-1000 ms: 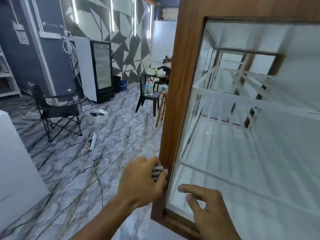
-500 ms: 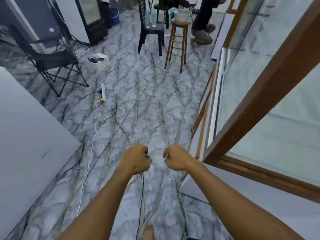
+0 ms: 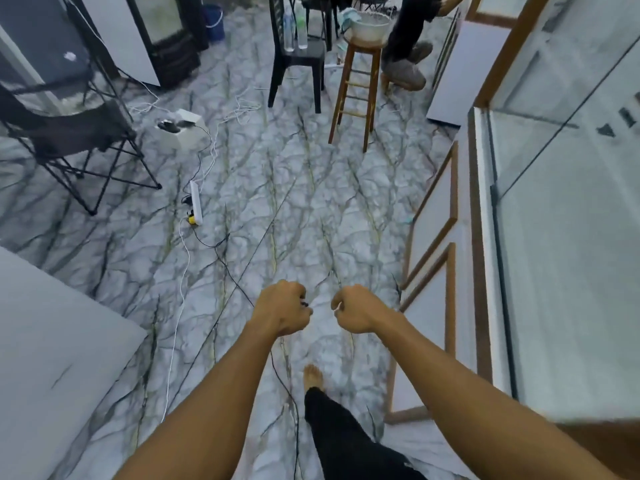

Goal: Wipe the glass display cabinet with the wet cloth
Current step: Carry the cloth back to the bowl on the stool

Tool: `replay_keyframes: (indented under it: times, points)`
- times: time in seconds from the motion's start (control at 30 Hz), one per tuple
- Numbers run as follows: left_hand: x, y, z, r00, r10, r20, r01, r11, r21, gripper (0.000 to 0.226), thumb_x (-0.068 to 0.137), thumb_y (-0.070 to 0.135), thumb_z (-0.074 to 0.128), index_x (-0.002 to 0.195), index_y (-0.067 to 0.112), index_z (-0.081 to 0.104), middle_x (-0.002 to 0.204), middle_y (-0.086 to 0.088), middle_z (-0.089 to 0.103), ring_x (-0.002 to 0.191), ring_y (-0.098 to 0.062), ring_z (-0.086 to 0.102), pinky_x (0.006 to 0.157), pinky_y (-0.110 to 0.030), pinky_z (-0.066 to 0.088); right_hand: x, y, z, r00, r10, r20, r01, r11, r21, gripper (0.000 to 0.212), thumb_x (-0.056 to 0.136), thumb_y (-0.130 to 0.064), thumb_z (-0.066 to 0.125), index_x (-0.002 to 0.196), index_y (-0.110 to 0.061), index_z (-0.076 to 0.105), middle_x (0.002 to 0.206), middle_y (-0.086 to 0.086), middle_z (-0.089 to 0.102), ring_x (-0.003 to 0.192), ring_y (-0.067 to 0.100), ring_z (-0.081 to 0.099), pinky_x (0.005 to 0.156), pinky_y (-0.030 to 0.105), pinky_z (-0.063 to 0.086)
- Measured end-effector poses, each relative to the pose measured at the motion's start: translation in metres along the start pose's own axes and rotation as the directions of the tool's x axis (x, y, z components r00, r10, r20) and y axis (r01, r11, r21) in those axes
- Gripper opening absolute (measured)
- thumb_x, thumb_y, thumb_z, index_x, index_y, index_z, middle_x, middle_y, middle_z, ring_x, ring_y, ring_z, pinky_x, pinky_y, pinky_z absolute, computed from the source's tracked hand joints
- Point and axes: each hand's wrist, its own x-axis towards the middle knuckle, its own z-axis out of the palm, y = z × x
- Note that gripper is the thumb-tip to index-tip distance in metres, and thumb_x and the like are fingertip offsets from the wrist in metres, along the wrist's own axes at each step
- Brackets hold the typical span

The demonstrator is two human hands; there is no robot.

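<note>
The glass display cabinet with its brown wooden frame runs along the right edge, and both hands are away from it. My left hand is curled in a fist over the marble floor, with a dark scrap of the cloth showing at its fingers. My right hand is fisted a short gap to the right. A small white speck shows at its thumb, and I cannot tell what it is. Nothing spans the gap between the hands.
A wooden stool carrying a white basin stands ahead, beside a black chair with two bottles. A person's legs are behind the stool. A power strip and cables cross the floor. A folding chair stands left and a white panel near left.
Both hands left the cabinet's wooden frame and came together low over the floor as fists. The view swung down and left, away from the glass. My bare foot is now in view.
</note>
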Motion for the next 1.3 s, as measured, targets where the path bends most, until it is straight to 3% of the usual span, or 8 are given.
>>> replay_keyframes:
  times: [0.13, 0.33, 0.5, 0.67, 0.87, 1.03, 1.2, 1.3]
  points:
    - [0.098, -0.011, -0.035, 0.998, -0.003, 0.058, 0.004, 1.000, -0.012, 0.030, 0.088, 0.036, 0.066, 0.068, 0.020, 0.051, 0.073, -0.003, 0.060, 0.074, -0.027, 0.063, 0.064, -0.032, 0.050, 0.087, -0.008, -0.063, 1.000, 0.002, 0.021, -0.002, 1.000, -0.019, 0.041, 0.092, -0.012, 0.057, 0.131, -0.011, 0.067, 0.129, 0.012, 0.067, 0.112, 0.030, 0.065, 0.092, 0.036, 0.056]
    - [0.229, -0.028, -0.100, 0.999, 0.027, 0.025, -0.027, 1.000, -0.001, 0.023, 0.089, 0.038, 0.066, 0.079, 0.016, 0.063, 0.083, -0.001, 0.072, 0.082, -0.025, 0.068, 0.072, -0.034, 0.056, 0.195, -0.023, -0.160, 1.000, -0.010, 0.016, 0.009, 1.000, 0.025, 0.039, 0.091, -0.008, 0.055, 0.127, -0.008, 0.069, 0.128, 0.014, 0.068, 0.107, 0.028, 0.066, 0.085, 0.032, 0.055]
    - [0.343, -0.039, -0.137, 0.997, 0.076, 0.007, -0.076, 0.997, 0.012, 0.027, 0.090, 0.038, 0.066, 0.076, 0.016, 0.058, 0.078, -0.003, 0.068, 0.077, -0.025, 0.065, 0.066, -0.032, 0.051, 0.294, -0.026, -0.233, 0.999, 0.016, -0.043, -0.012, 0.995, 0.094, 0.035, 0.093, -0.012, 0.056, 0.125, -0.010, 0.070, 0.086, 0.002, 0.065, 0.067, 0.011, 0.052, 0.058, 0.023, 0.042]
    - [0.489, -0.053, -0.183, 0.992, 0.124, -0.013, -0.123, 0.992, 0.008, 0.027, 0.090, 0.038, 0.066, 0.079, 0.014, 0.061, 0.081, -0.003, 0.069, 0.079, -0.024, 0.065, 0.067, -0.032, 0.049, 0.401, -0.026, -0.311, 0.996, 0.067, -0.054, -0.058, 0.989, 0.139, 0.036, 0.091, -0.012, 0.054, 0.124, -0.012, 0.070, 0.100, 0.009, 0.074, 0.080, 0.018, 0.064, 0.074, 0.030, 0.056]
    - [0.648, -0.041, -0.246, 0.973, 0.229, 0.013, -0.229, 0.973, 0.009, 0.029, 0.089, 0.038, 0.066, 0.079, 0.011, 0.061, 0.076, -0.002, 0.065, 0.078, -0.026, 0.064, 0.064, -0.031, 0.044, 0.503, -0.020, -0.420, 0.983, 0.131, -0.127, -0.106, 0.977, 0.187, 0.038, 0.094, -0.012, 0.052, 0.128, -0.010, 0.068, 0.073, -0.005, 0.052, 0.062, 0.005, 0.048, 0.053, 0.018, 0.035]
    - [0.780, -0.021, -0.276, 0.953, 0.297, 0.056, -0.299, 0.954, 0.029, 0.029, 0.089, 0.042, 0.066, 0.082, 0.015, 0.064, 0.075, 0.000, 0.068, 0.076, -0.023, 0.065, 0.066, -0.034, 0.052, 0.596, 0.004, -0.501, 0.973, 0.177, -0.147, -0.139, 0.961, 0.238, 0.039, 0.096, -0.013, 0.051, 0.131, -0.011, 0.067, 0.125, 0.015, 0.069, 0.105, 0.027, 0.067, 0.076, 0.030, 0.054]
    - [0.929, -0.001, -0.299, 0.950, 0.303, 0.074, -0.305, 0.952, 0.021, 0.036, 0.088, 0.040, 0.066, 0.063, 0.025, 0.045, 0.067, 0.002, 0.061, 0.072, -0.024, 0.065, 0.062, -0.033, 0.047, 0.713, 0.043, -0.592, 0.965, 0.190, -0.178, -0.140, 0.955, 0.261, 0.039, 0.095, -0.012, 0.051, 0.131, -0.013, 0.067, 0.132, 0.015, 0.066, 0.114, 0.026, 0.065, 0.082, 0.031, 0.053]
    - [1.014, 0.017, -0.325, 0.950, 0.307, 0.056, -0.308, 0.951, 0.016, 0.033, 0.089, 0.040, 0.066, 0.067, 0.022, 0.050, 0.068, 0.001, 0.062, 0.072, -0.024, 0.064, 0.062, -0.033, 0.049, 0.776, 0.062, -0.657, 0.969, 0.190, -0.158, -0.147, 0.957, 0.252, 0.041, 0.093, -0.014, 0.050, 0.131, -0.016, 0.066, 0.137, 0.015, 0.061, 0.128, 0.028, 0.056, 0.098, 0.037, 0.052]
